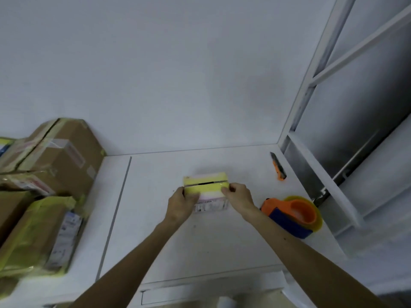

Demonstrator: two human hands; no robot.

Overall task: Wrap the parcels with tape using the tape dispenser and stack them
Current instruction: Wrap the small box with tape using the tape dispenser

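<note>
A small parcel [206, 187], wrapped in yellow tape with a white and pink band and a printed label on its near side, sits on the white table [200, 245]. My left hand [181, 204] grips its left end and my right hand [239, 195] grips its right end, thumbs on top. An orange and blue tape dispenser [293, 215] with a yellow tape roll lies on the table just right of my right forearm, untouched.
Several taped cardboard parcels [42, 185] are piled at the left edge of the table. An orange and black box cutter [278, 166] lies at the back right. A white shelf frame [333, 138] stands along the right side, and a wall closes the back.
</note>
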